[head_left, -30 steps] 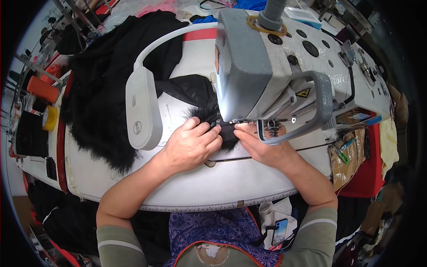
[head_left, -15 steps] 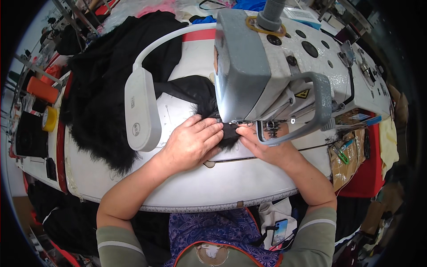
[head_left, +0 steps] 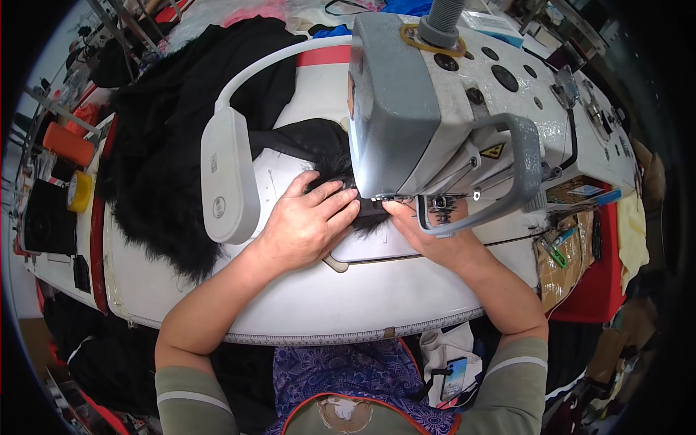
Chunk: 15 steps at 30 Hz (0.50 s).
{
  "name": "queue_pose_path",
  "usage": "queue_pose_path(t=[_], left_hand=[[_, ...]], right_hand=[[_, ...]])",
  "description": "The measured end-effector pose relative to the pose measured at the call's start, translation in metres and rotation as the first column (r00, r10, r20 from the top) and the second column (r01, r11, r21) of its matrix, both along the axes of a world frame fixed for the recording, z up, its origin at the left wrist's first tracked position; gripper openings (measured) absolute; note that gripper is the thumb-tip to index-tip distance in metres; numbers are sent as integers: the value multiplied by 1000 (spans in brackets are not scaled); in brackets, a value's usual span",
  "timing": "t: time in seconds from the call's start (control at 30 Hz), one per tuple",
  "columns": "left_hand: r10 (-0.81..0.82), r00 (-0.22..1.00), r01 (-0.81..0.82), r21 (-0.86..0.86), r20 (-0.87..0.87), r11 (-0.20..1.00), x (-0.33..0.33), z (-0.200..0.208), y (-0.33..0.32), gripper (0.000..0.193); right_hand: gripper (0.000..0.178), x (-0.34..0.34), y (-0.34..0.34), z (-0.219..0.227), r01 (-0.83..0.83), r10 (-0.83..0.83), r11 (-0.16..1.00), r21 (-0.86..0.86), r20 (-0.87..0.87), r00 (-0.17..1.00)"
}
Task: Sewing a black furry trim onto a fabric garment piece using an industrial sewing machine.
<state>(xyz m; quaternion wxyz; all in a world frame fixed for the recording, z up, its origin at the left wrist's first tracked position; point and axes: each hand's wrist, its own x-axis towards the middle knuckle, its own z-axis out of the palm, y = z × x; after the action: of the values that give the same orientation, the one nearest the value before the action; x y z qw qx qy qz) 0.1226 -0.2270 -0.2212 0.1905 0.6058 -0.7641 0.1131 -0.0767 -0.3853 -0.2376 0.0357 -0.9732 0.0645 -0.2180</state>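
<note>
A strip of black fur-trimmed fabric [head_left: 331,168] runs under the head of the white and grey sewing machine [head_left: 406,94]. On its left side my left hand [head_left: 308,221] lies with fingers stretched and slightly spread, fingertips pressing on the fur. My right hand [head_left: 435,235] pinches the fabric's edge just right of the needle area; its thumb shows, and the machine's grey guard frame [head_left: 525,163] partly covers the other fingers. The stitching point is mostly hidden by the machine head. The larger black furry garment [head_left: 174,145] spreads over the table at the left.
A white lamp [head_left: 226,174] on a curved arm hangs left of my left hand. A measuring tape [head_left: 348,338] lines the front edge of the white table [head_left: 188,308]. Yellow tape [head_left: 80,192] and an orange spool [head_left: 69,143] stand far left; green-handled snips [head_left: 557,254] lie right.
My left hand has slid slightly left and its fingers have spread more. The fabric beside the needle has shifted a little; my right hand stays almost in place.
</note>
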Motion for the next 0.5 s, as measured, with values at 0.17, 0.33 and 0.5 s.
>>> queue_pose_path(t=[0.17, 0.33, 0.5], left_hand=[[-81, 997, 81, -44, 6, 996, 2, -5, 2, 29], [-128, 991, 127, -48, -25, 991, 1, -3, 1, 26], [-191, 981, 188, -74, -41, 979, 1, -8, 2, 26]], right_hand=[[14, 0, -2, -4, -13, 12, 1000, 9, 101, 995], [9, 0, 1, 4, -21, 6, 985, 170, 89, 996], [15, -3, 2, -1, -67, 62, 977, 202, 32, 998]])
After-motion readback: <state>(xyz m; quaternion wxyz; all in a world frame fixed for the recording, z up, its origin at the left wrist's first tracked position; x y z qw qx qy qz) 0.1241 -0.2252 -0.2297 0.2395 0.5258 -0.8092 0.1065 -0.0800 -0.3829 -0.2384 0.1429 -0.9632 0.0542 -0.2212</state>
